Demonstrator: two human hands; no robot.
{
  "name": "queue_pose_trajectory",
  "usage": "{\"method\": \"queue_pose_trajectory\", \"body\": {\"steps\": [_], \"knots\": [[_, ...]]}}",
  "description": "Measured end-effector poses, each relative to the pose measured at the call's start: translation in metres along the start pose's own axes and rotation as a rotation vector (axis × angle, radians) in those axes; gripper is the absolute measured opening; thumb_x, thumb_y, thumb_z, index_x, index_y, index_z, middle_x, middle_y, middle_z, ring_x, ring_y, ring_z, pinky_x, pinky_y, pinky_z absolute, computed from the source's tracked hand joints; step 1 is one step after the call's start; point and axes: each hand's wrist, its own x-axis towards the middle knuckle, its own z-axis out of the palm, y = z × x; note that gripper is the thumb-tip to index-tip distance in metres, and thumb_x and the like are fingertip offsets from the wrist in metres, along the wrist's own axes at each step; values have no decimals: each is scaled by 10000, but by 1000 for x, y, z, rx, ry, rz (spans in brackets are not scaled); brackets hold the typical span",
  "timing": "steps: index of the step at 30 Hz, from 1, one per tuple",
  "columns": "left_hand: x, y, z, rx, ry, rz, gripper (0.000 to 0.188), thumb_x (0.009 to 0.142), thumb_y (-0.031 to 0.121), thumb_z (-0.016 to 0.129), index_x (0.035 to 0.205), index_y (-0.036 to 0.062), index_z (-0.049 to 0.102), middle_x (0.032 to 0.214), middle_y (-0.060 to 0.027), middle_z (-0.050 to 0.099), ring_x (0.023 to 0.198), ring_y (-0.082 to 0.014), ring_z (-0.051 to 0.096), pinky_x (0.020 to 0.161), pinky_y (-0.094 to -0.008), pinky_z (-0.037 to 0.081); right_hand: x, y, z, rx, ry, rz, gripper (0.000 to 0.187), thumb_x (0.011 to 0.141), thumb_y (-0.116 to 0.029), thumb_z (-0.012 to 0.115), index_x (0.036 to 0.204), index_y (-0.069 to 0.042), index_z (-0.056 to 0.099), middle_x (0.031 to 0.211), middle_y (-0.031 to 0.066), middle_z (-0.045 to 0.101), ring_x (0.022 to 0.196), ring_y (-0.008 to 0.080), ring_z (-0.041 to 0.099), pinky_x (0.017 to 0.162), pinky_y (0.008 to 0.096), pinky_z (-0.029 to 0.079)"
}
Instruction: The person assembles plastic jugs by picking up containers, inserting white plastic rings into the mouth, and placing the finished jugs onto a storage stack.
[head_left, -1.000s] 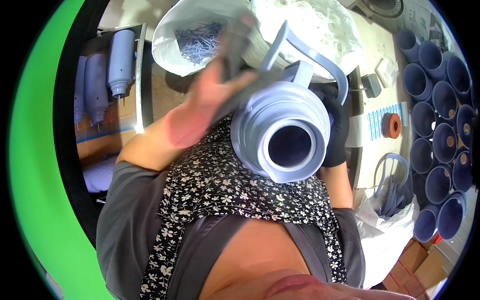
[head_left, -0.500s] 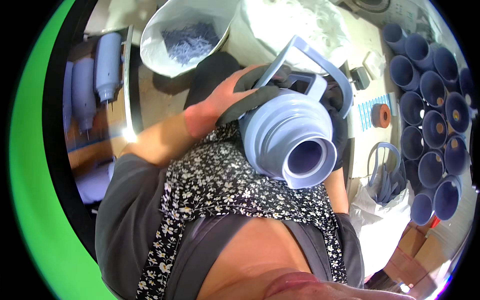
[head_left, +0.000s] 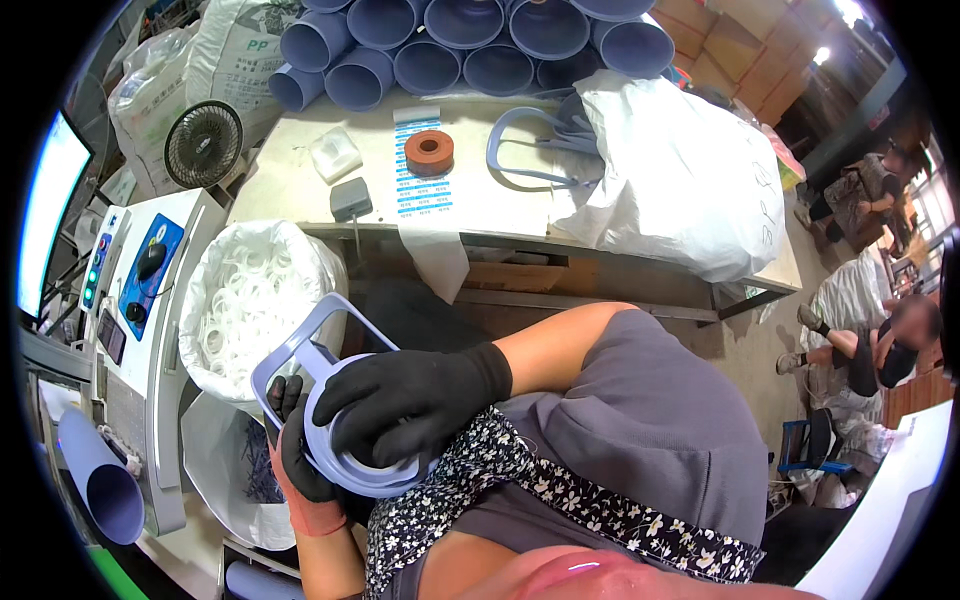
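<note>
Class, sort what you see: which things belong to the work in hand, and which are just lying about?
In hand:
blue-grey handled piece
left hand, gripping its side
right hand, laid over its top

Lying about, apparently:
reddish-brown roll
black fan
small grey box
white sack

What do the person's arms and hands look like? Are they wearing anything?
The right hand wears a plain black glove up to the wrist. The left hand has a black glove with a pinkish cuff. The right arm has a grey short sleeve; both forearms are bare.
</note>
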Motion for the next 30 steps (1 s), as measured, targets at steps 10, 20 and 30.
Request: {"method": "queue_pose_trajectory", "body": {"steps": [10,20,30], "knots": [[9,10,33,-1307,279,-1070,445,915,68,544,1333,-40,437,1257,-130,569,1164,-198,545,990,-315,437,-54,-4,-9,224,419,790,303,860,-81,436,1107,28,572,1169,170,594,1047,224,571,949,342,440],[46,-1,51,-1216,229,-911,404,831,72,662,1202,-12,526,1040,-94,631,902,-151,625,798,-280,521,-49,-3,-24,83,417,703,179,814,-45,501,964,24,569,1127,184,594,1103,277,549,955,367,448],[50,-25,68,-970,307,-578,334,935,95,510,1246,-27,497,1234,-147,552,1128,-216,540,970,-325,428,-42,32,-11,367,382,568,262,926,-117,533,1167,-14,545,1166,83,544,1127,169,509,976,312,404]]}}
